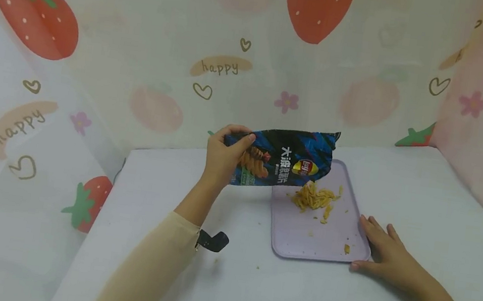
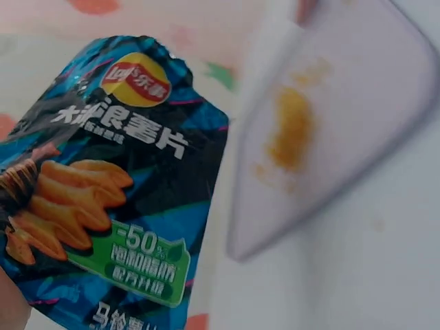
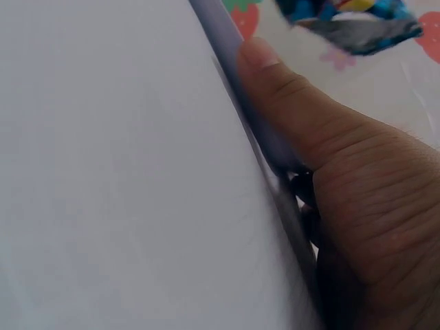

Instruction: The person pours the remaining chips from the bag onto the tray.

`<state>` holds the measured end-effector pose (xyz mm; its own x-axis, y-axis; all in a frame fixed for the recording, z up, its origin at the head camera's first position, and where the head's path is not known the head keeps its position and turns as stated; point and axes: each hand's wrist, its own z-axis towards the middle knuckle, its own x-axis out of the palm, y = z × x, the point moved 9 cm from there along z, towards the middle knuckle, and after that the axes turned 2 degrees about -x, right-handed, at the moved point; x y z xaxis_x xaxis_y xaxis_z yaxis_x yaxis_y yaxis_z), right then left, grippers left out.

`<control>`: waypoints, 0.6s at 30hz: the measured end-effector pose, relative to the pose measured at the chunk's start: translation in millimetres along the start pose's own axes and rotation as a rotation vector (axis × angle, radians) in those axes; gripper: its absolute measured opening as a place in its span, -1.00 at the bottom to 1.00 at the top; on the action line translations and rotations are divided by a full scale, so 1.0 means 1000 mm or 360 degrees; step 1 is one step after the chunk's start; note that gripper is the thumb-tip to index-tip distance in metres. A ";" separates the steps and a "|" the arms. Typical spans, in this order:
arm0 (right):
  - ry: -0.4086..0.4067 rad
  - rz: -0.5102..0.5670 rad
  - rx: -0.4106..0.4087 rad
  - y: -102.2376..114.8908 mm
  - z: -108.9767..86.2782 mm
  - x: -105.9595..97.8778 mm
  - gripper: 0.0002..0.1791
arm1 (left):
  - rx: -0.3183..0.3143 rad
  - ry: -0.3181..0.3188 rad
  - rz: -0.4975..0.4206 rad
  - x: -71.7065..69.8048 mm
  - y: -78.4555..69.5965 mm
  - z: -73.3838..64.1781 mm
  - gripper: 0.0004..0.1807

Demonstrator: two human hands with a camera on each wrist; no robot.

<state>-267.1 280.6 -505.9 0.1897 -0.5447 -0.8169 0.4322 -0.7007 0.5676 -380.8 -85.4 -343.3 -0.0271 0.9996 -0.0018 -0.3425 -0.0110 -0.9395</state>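
Observation:
In the head view my left hand [image 1: 224, 158] grips a blue and black Lay's potato chip bag [image 1: 286, 159] by its bottom end, thumb on the printed front. The bag is on its side, its torn end [image 2: 148, 45] over the far part of a light purple tray [image 1: 303, 240]. A small heap of yellow chip pieces [image 1: 313, 198] lies on the tray below the bag. With fingers spread, my right hand [image 1: 392, 259] touches the tray's near right corner; its thumb [image 3: 282, 89] lies against the rim in the right wrist view. The bag's inside is hidden.
One chip piece [image 1: 346, 249] lies apart near the tray's right corner. Small crumbs dot the white tabletop [image 1: 232, 286]. Behind the table hangs a strawberry-print backdrop [image 1: 169, 34]. A dark wrist strap end [image 1: 213, 241] sticks out from the left sleeve.

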 end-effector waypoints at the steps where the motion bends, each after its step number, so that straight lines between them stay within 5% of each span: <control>1: -0.0007 -0.0012 -0.0004 0.000 -0.001 0.000 0.29 | 0.0018 0.0017 0.0023 0.002 0.000 -0.001 -0.88; 7: -0.0006 0.0003 -0.0018 0.002 -0.002 0.001 0.29 | 0.0046 0.0048 0.0095 0.002 0.000 -0.005 -0.86; 18: -0.0042 -0.0018 -0.0041 0.003 -0.006 0.002 0.27 | 0.0038 -0.0017 -0.0059 0.001 -0.015 -0.003 -0.90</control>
<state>-259.8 280.1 -506.4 0.1619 -0.5491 -0.8199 0.4570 -0.6947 0.5555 -373.1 -83.6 -329.8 -0.0237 0.9991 0.0363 -0.3659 0.0251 -0.9303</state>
